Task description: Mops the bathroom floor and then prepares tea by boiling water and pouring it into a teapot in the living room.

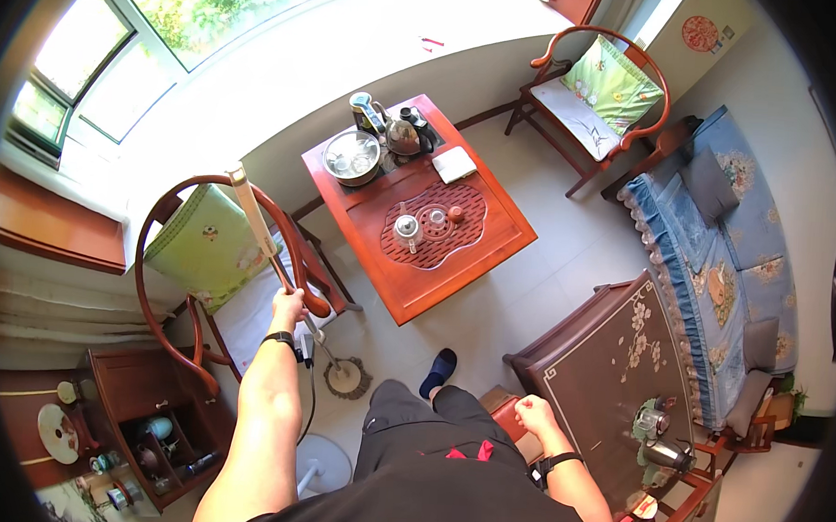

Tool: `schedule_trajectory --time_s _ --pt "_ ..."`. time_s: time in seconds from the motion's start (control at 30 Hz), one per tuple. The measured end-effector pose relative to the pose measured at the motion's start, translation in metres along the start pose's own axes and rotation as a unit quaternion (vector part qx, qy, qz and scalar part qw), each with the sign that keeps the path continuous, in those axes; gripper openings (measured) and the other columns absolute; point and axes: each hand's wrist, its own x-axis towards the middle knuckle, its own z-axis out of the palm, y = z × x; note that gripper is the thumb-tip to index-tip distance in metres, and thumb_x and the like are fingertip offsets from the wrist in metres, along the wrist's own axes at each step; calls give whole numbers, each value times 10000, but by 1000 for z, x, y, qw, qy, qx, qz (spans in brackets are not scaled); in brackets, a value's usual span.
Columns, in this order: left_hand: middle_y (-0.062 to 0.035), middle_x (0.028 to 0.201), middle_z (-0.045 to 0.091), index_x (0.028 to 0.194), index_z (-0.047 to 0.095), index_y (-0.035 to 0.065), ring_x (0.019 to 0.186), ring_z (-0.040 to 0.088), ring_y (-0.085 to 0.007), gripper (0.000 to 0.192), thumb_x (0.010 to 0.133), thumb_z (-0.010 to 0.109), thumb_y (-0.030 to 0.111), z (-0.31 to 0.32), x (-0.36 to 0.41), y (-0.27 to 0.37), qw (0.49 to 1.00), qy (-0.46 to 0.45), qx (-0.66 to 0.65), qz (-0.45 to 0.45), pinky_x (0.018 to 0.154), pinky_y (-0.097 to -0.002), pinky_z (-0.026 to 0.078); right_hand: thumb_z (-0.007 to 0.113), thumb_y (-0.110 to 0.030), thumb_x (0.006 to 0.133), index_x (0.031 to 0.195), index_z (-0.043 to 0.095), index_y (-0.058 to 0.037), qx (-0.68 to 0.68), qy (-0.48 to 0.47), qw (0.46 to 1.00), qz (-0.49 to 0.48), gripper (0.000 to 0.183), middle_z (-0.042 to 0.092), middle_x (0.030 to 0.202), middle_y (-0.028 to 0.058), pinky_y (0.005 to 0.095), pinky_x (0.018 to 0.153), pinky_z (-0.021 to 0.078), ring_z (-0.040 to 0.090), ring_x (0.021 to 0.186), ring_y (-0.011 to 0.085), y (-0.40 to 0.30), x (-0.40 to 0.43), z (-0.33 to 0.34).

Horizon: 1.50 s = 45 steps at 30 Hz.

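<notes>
My left hand [289, 306] grips the pole of a mop [253, 212], beside the curved arm of a round-backed wooden chair [316, 303]. The pole slants past the chair, its pale handle end pointing up toward the window. Its round mop head [348, 379] rests on the tiled floor, left of my legs. My right hand [536, 414] hangs at my right side with curled fingers, and nothing shows in it. It is nearest to a red-topped stool [508, 417] and the edge of a dark low table [616, 367].
Ahead stands a wooden tea table [474, 263] with a glass teapot [407, 227], a metal kettle [401, 136] and a folded white cloth [455, 165]. A blue sofa [762, 227] lines the right. An open cabinet [140, 382] and a white round base [325, 460] are at left.
</notes>
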Motion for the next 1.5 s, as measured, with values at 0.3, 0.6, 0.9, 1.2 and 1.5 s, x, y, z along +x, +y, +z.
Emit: schedule_trajectory --time_s 0.3,0.6,0.9,1.2,1.5 --pt "-144 1029 712 1269 516 100 676 736 -281 397 918 636 242 -1 18 21 999 22 -17 -29 545 -370 599 620 -107 905 835 671 -45 11 26 999 43 107 677 697 54 294 580 510 620 595 130 -11 48 -36" --pt "-140 909 709 1154 529 59 541 691 -219 312 918 631 236 -8 38 20 999 28 -9 -43 430 -300 547 638 -281 885 916 700 -63 -95 -24 991 -92 229 712 883 199 425 808 546 700 878 368 -79 123 24" --pt "-218 1073 611 1159 490 -3 1017 614 -380 648 784 772 445 20 -10 -59 975 167 115 -95 928 -456 482 665 -269 891 933 687 -63 -137 -26 981 -133 211 712 844 165 406 803 547 702 859 329 -259 187 20" --pt "-200 848 697 891 620 0 825 678 -367 516 923 666 513 31 -26 -57 985 75 136 -72 779 -475 518 697 -200 869 969 676 -70 -51 30 957 -285 165 712 900 106 359 827 538 685 883 207 -453 297 16" --pt "-79 598 605 753 542 23 481 553 -148 369 935 730 282 35 -19 -47 996 41 -44 -68 488 -335 463 745 -277 780 1202 596 -75 -127 137 929 -321 491 692 1025 117 418 845 569 694 967 297 -565 381 26"
